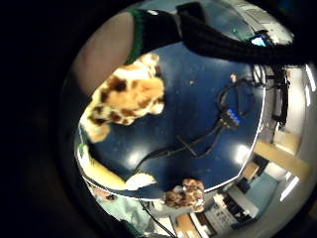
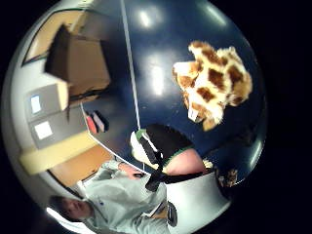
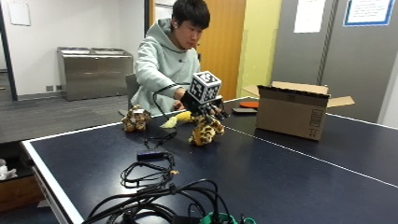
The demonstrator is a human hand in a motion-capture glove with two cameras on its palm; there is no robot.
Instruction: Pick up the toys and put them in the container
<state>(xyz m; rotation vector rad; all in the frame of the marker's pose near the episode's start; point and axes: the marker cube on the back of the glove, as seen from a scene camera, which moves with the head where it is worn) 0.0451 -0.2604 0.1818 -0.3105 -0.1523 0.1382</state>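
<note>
gripping giraffe toy [image 3: 206, 130] | right hand [image 3: 202, 108] above table [image 3: 298, 172] | box [image 3: 292, 111] nearby

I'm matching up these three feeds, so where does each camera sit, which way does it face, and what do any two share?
Little finger side palm view: on the gloved right hand, facing the blue table; wrist and strap show.
Thumb side palm view: same palm, facing table and person; strap shows.
Outside view: across the table, facing the person, right hand, cardboard box.
Shared: all show the spotted plush toy.
</note>
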